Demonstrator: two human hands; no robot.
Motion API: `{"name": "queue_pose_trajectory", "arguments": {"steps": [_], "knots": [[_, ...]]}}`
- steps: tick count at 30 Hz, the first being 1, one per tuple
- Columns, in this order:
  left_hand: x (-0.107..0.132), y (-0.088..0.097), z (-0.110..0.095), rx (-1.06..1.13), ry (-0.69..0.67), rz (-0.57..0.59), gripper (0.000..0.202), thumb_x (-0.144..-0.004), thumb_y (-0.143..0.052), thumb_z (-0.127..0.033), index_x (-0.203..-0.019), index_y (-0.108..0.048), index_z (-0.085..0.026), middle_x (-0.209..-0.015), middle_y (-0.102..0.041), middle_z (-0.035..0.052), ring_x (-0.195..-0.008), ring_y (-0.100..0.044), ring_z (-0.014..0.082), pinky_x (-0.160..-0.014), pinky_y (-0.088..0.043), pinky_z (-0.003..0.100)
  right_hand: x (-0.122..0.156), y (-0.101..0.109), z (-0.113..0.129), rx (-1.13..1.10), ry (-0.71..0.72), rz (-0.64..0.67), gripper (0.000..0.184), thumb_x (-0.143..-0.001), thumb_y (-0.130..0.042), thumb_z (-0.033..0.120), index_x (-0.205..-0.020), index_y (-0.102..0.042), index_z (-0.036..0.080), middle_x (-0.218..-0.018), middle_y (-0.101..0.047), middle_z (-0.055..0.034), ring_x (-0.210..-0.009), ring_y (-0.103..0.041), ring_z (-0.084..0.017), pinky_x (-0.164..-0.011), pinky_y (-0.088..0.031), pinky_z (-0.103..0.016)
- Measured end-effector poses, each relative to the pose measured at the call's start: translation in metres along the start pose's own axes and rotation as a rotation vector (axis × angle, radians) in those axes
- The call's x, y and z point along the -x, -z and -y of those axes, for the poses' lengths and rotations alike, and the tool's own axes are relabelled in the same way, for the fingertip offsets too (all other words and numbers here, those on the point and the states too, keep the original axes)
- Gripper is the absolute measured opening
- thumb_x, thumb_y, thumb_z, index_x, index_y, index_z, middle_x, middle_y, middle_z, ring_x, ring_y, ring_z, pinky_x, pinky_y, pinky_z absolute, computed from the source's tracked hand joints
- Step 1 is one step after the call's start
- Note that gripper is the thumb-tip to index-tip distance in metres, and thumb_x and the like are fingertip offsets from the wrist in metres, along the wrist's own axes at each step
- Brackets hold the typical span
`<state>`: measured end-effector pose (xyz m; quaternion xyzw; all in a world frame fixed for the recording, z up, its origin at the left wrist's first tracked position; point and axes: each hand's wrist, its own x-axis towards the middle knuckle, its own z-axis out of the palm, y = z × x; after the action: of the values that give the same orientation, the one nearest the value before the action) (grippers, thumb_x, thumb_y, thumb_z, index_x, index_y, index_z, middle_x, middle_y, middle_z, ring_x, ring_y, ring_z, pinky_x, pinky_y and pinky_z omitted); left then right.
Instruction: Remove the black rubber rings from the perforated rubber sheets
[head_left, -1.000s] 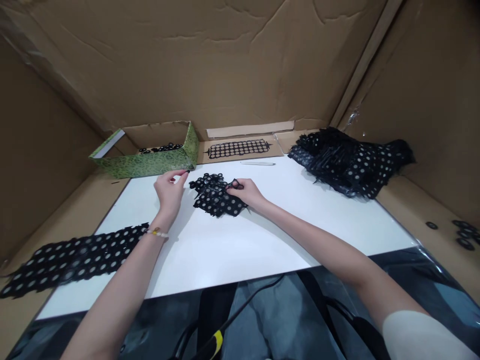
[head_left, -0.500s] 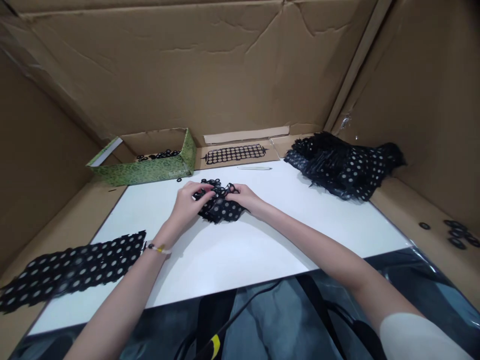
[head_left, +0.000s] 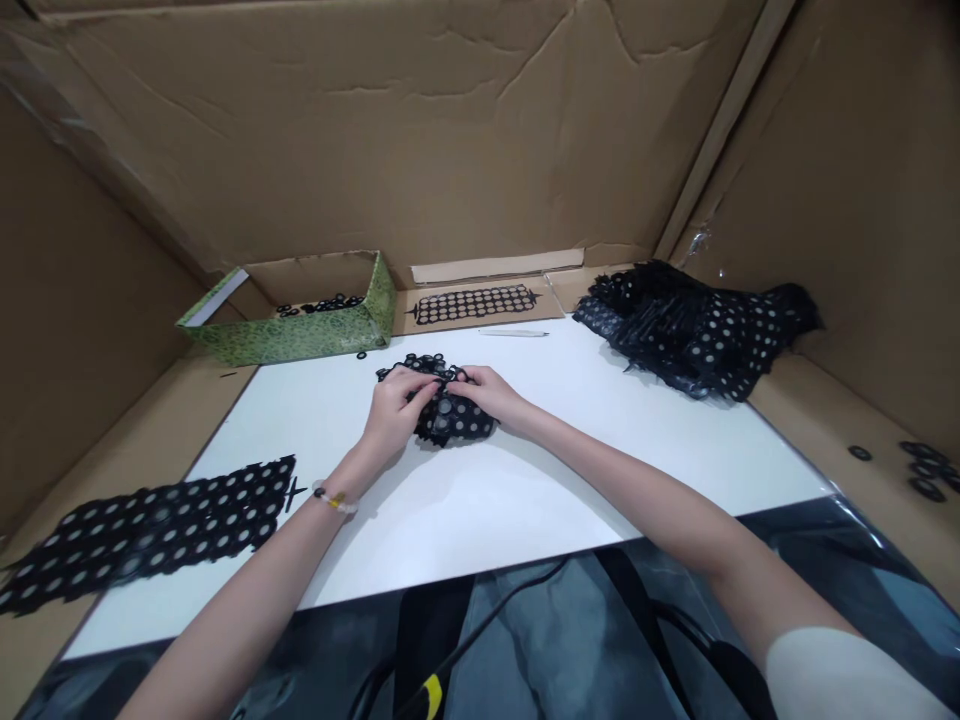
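Observation:
A crumpled black rubber sheet with round holes (head_left: 454, 418) lies on the white board in front of me. My left hand (head_left: 401, 400) pinches it from the left with thumb and fingers. From the right, my right hand (head_left: 484, 392) grips its upper edge, where small black rings show around the fingers. The fingertips of both hands nearly meet over the sheet, and what exactly lies between them is too small to tell. Behind my left hand, a bunch of black rings (head_left: 424, 361) sticks out.
A green box (head_left: 300, 340) with loose rings stands at back left. Beside it are a flat perforated sheet (head_left: 474, 304) and white tweezers-like tool (head_left: 514, 333). A pile of black sheets (head_left: 697, 335) sits right; another sheet (head_left: 157, 530) lies left. Loose rings (head_left: 926, 470) lie far right.
My left hand has shifted slightly right, bringing its fingertips close to my right hand's. The view has moved a little, and a small black scrap now shows beside the left wrist.

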<state>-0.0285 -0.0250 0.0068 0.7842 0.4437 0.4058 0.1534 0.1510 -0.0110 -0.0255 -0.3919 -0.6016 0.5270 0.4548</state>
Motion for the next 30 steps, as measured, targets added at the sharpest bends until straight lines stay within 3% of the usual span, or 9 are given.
{"name": "queue_pose_trajectory", "arguments": {"steps": [6,8,11,14,18,21,23,26,30], "knots": [[-0.008,0.008,0.012,0.124,0.159,-0.421,0.032,-0.092,-0.051,-0.038,-0.100,-0.073,-0.017,-0.098,-0.074,0.0086,-0.089,-0.066,0.0220,-0.079,-0.051,0.034,-0.004,0.009,-0.004,0.140,-0.112,-0.159,0.016,-0.070,-0.055,0.029,-0.059,-0.050,0.020,-0.058,-0.049,0.0047,-0.064,-0.044,-0.014,-0.064,-0.032,-0.026],[-0.013,0.014,0.023,0.047,0.167,-0.455,0.032,-0.091,-0.052,-0.038,-0.103,-0.074,-0.017,-0.103,-0.074,0.0098,-0.094,-0.066,0.0229,-0.078,-0.051,0.033,-0.003,0.013,-0.001,0.096,-0.092,-0.137,0.018,-0.072,-0.058,0.034,-0.064,-0.057,0.018,-0.062,-0.053,0.0040,-0.067,-0.047,-0.014,-0.066,-0.034,-0.026],[-0.016,0.020,0.045,-0.206,0.154,-0.324,0.029,-0.089,-0.055,-0.035,-0.102,-0.076,-0.019,-0.102,-0.075,0.0096,-0.097,-0.063,0.0257,-0.083,-0.048,0.037,0.001,0.013,0.003,0.018,-0.048,-0.065,0.026,-0.070,-0.068,0.043,-0.071,-0.063,0.018,-0.070,-0.060,0.0024,-0.071,-0.052,-0.014,-0.070,-0.036,-0.027],[-0.015,0.023,0.065,-0.432,0.175,-0.237,0.027,-0.088,-0.056,-0.030,-0.103,-0.076,-0.020,-0.094,-0.076,0.0089,-0.094,-0.060,0.0285,-0.087,-0.045,0.041,0.005,0.009,0.005,-0.047,-0.091,0.022,0.027,-0.067,-0.073,0.042,-0.075,-0.066,0.017,-0.074,-0.064,0.0004,-0.071,-0.054,-0.014,-0.071,-0.038,-0.027],[-0.015,0.024,0.074,-0.522,0.167,-0.185,0.023,-0.085,-0.058,-0.027,-0.096,-0.077,-0.020,-0.101,-0.075,0.0106,-0.100,-0.057,0.0315,-0.091,-0.043,0.044,0.006,0.007,0.006,-0.161,-0.094,0.048,0.026,-0.066,-0.074,0.037,-0.081,-0.066,0.018,-0.079,-0.066,0.0003,-0.074,-0.057,-0.015,-0.073,-0.041,-0.027],[-0.015,0.021,0.057,-0.427,0.079,-0.167,0.027,-0.087,-0.058,-0.032,-0.104,-0.075,-0.019,-0.111,-0.074,0.0107,-0.105,-0.058,0.0302,-0.096,-0.041,0.044,0.005,0.007,0.005,-0.174,-0.064,-0.004,0.027,-0.067,-0.074,0.038,-0.084,-0.066,0.019,-0.080,-0.065,0.0017,-0.076,-0.057,-0.014,-0.074,-0.042,-0.026],[-0.013,0.015,0.038,-0.307,0.029,-0.116,0.028,-0.088,-0.059,-0.039,-0.102,-0.075,-0.020,-0.106,-0.075,0.0086,-0.102,-0.061,0.0279,-0.096,-0.043,0.043,0.003,0.007,0.003,-0.169,-0.047,-0.044,0.028,-0.069,-0.072,0.039,-0.087,-0.066,0.019,-0.081,-0.065,0.0017,-0.077,-0.057,-0.014,-0.075,-0.043,-0.026],[-0.007,0.006,0.012,-0.155,0.041,0.010,0.027,-0.082,-0.067,-0.045,-0.094,-0.077,-0.023,-0.092,-0.076,0.0060,-0.090,-0.065,0.0258,-0.088,-0.049,0.040,0.001,0.006,0.000,-0.154,-0.022,-0.075,0.028,-0.070,-0.070,0.039,-0.090,-0.065,0.019,-0.084,-0.066,0.0011,-0.080,-0.057,-0.015,-0.078,-0.043,-0.027],[-0.002,-0.002,0.001,-0.069,0.070,0.034,0.028,-0.081,-0.068,-0.045,-0.094,-0.078,-0.022,-0.092,-0.077,0.0072,-0.086,-0.067,0.0259,-0.082,-0.052,0.040,-0.001,0.005,-0.002,-0.129,-0.001,-0.071,0.026,-0.071,-0.067,0.038,-0.090,-0.064,0.020,-0.085,-0.065,0.0012,-0.081,-0.058,-0.015,-0.080,-0.045,-0.028]]}}
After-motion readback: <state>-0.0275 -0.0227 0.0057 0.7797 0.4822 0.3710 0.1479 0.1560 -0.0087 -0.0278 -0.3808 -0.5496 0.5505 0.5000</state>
